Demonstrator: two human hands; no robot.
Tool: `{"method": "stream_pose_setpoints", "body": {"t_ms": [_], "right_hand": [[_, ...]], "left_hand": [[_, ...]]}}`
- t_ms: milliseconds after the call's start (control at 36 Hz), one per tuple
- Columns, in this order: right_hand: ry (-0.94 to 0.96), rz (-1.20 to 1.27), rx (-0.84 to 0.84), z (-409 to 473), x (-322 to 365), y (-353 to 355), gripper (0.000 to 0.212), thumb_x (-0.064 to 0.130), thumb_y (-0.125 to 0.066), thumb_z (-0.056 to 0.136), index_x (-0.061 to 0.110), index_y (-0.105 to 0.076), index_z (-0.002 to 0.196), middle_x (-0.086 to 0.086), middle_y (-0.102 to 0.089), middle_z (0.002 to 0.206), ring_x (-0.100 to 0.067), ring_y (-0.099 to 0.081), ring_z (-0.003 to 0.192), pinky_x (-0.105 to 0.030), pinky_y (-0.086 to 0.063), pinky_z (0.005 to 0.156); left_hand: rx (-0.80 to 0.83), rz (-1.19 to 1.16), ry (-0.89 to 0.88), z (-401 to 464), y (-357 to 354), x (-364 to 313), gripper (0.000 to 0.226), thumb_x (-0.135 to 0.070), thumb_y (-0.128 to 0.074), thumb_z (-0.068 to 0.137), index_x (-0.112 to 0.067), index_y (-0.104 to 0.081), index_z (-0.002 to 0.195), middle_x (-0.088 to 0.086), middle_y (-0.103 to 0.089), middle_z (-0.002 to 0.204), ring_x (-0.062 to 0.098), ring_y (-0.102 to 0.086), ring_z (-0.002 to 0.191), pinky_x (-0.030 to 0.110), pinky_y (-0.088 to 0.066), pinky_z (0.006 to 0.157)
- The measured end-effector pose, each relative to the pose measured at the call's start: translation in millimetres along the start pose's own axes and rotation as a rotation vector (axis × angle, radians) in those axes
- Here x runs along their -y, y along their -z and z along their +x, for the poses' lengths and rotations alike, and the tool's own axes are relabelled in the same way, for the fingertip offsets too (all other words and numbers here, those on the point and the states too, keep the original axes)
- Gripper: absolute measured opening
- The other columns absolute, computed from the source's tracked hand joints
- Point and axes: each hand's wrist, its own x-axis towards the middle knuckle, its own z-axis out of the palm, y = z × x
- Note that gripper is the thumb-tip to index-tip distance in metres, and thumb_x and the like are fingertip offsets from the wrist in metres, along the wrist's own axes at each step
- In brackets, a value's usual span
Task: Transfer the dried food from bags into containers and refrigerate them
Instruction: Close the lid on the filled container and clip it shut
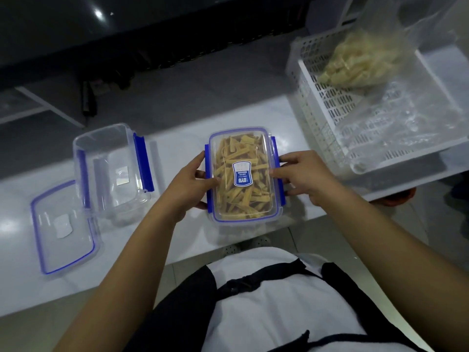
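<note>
A clear container (243, 199) with a blue-rimmed lid and blue side clips sits in the middle of the white table, full of yellow dried strips. My left hand (189, 185) grips its left side, thumb on the lid. My right hand (302, 174) grips its right side over the blue clip. To the left stands an empty clear container (111, 171) with its blue clips hanging open. Its lid (63, 227) lies flat on the table beside it. A clear bag of pale dried food (360, 64) rests in the white basket (312, 102) at the right.
The white table (177, 138) runs across the view with its near edge by my body. An empty crumpled clear bag (396, 123) lies in the basket. Beyond the table are grey floor tiles and a dark counter edge.
</note>
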Motion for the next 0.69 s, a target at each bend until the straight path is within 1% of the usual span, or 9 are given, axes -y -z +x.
{"method": "stream_pose_setpoints", "body": {"t_ms": [56,111,167,278,361,472,556,639,694], "right_hand": [[0.056,-0.118,-0.032,0,-2,-7,0.025,0.011,-0.082,0.080,0.021,-0.069,0.100,-0.008,-0.076,0.088,-0.027,-0.075,0.076,-0.043,-0.063,0.065],[0.100,-0.194,-0.074,0,-4,-12,0.023,0.016,-0.083,0.078,0.029,-0.068,0.089,-0.006,-0.076,0.090,-0.028,-0.074,0.083,-0.050,-0.061,0.076],[0.129,-0.248,-0.101,1,-4,-15,0.020,0.019,-0.082,0.079,0.030,-0.068,0.087,-0.004,-0.076,0.090,-0.027,-0.073,0.085,-0.051,-0.060,0.079],[0.147,-0.313,-0.101,1,-1,-17,0.017,0.021,-0.079,0.084,0.029,-0.064,0.083,-0.004,-0.075,0.090,-0.025,-0.073,0.084,-0.051,-0.060,0.078],[0.143,-0.314,-0.094,0,-1,-15,0.013,0.021,-0.078,0.085,0.021,-0.070,0.095,-0.005,-0.075,0.091,-0.026,-0.073,0.085,-0.051,-0.060,0.079],[0.166,-0.270,-0.110,-5,-6,-17,0.030,0.024,-0.075,0.088,0.020,-0.068,0.117,-0.001,-0.073,0.095,-0.023,-0.071,0.088,-0.052,-0.060,0.080],[0.172,-0.221,-0.117,-8,-12,-22,0.038,0.028,-0.071,0.092,0.024,-0.062,0.129,0.005,-0.072,0.099,-0.020,-0.072,0.089,-0.050,-0.061,0.081],[0.159,-0.113,-0.129,-7,-12,-24,0.043,0.020,-0.071,0.092,0.021,-0.059,0.133,0.006,-0.072,0.095,-0.017,-0.073,0.086,-0.048,-0.062,0.080],[0.179,-0.074,-0.157,-5,-5,-23,0.044,0.016,-0.072,0.091,0.024,-0.060,0.133,0.008,-0.072,0.092,-0.015,-0.073,0.083,-0.047,-0.062,0.078]], "left_hand": [[-0.008,0.004,0.002,1,0,0,0.071,-0.015,-0.068,0.095,-0.041,-0.033,0.151,-0.001,-0.064,0.108,0.019,-0.067,0.096,0.035,-0.063,0.058],[-0.016,0.007,0.000,1,1,0,0.072,-0.014,-0.068,0.094,-0.041,-0.034,0.151,0.000,-0.065,0.107,0.019,-0.068,0.096,0.038,-0.063,0.060],[-0.024,0.012,-0.001,2,1,-1,0.073,-0.014,-0.069,0.093,-0.041,-0.033,0.152,0.000,-0.065,0.106,0.018,-0.068,0.096,0.039,-0.063,0.060],[-0.022,0.016,-0.001,3,1,-2,0.075,-0.014,-0.069,0.093,-0.040,-0.032,0.152,-0.001,-0.065,0.106,0.017,-0.067,0.094,0.034,-0.062,0.055],[-0.022,-0.004,-0.003,3,2,0,0.074,-0.018,-0.070,0.093,-0.042,-0.032,0.152,-0.004,-0.064,0.106,0.018,-0.067,0.095,0.034,-0.062,0.055],[0.023,-0.050,0.004,-6,-2,10,0.080,-0.024,-0.072,0.092,-0.054,-0.025,0.149,-0.005,-0.063,0.108,0.018,-0.068,0.095,0.036,-0.061,0.053],[0.050,-0.114,0.004,-15,-9,21,0.089,-0.021,-0.076,0.088,-0.063,-0.021,0.145,-0.006,-0.058,0.115,0.020,-0.068,0.097,0.037,-0.061,0.055],[0.010,-0.156,-0.025,-16,-11,26,0.087,-0.017,-0.075,0.089,-0.060,-0.026,0.145,-0.004,-0.059,0.116,0.020,-0.068,0.097,0.038,-0.062,0.058],[0.003,-0.194,-0.037,-12,-11,22,0.084,-0.015,-0.073,0.090,-0.056,-0.028,0.147,-0.002,-0.060,0.117,0.019,-0.068,0.097,0.036,-0.061,0.057]]}}
